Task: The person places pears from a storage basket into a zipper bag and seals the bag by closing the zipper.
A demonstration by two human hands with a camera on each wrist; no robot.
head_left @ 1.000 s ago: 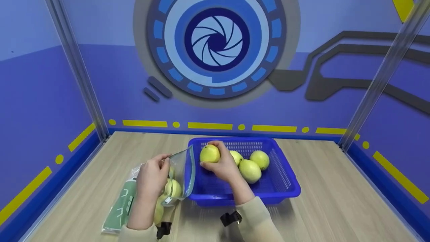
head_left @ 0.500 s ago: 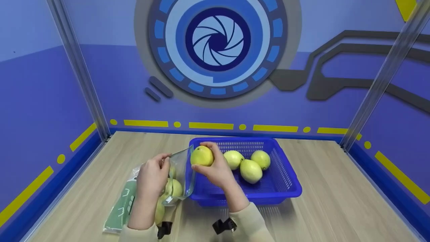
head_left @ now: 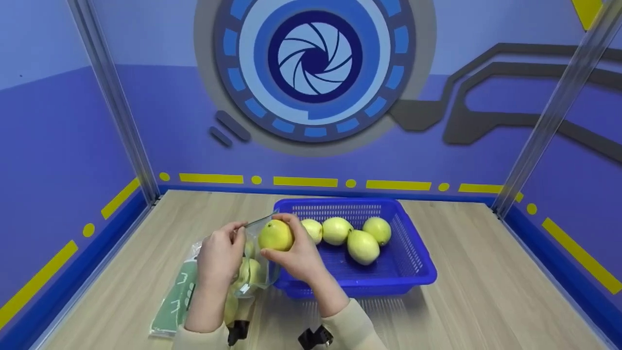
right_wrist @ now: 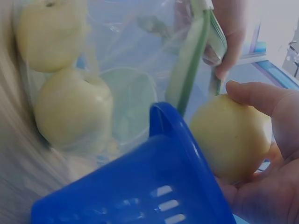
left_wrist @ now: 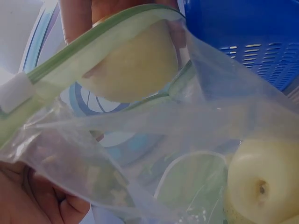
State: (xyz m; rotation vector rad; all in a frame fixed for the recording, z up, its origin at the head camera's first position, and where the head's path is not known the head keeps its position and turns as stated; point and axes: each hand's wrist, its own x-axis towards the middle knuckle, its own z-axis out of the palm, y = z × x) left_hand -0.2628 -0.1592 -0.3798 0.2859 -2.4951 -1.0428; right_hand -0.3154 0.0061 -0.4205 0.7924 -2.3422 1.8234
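In the head view, my left hand (head_left: 221, 253) pinches the upper edge of a clear zip bag (left_wrist: 201, 126) and holds its mouth apart. The bag has a green seal strip (right_wrist: 187, 70) and a white slider (left_wrist: 16, 93). Several yellow-green pears (right_wrist: 72, 107) lie inside it. My right hand (head_left: 299, 250) grips another yellow-green pear (head_left: 275, 235) between thumb and fingers, right at the bag's mouth; the left wrist view shows this pear behind the seal strip. Beside the bag is a blue perforated basket (head_left: 359, 286), its left rim just under my right hand.
Several more pears (head_left: 363, 248) rest in the basket. A flat green packet with white markings (head_left: 170, 304) lies on the wooden table (head_left: 476, 291) left of my left forearm. Blue-purple panels (head_left: 311, 167) enclose the table at the back and sides.
My right hand has carried its pear leftward from over the basket to the bag's mouth, uncovering another pear in the basket. My left hand keeps its place on the bag.
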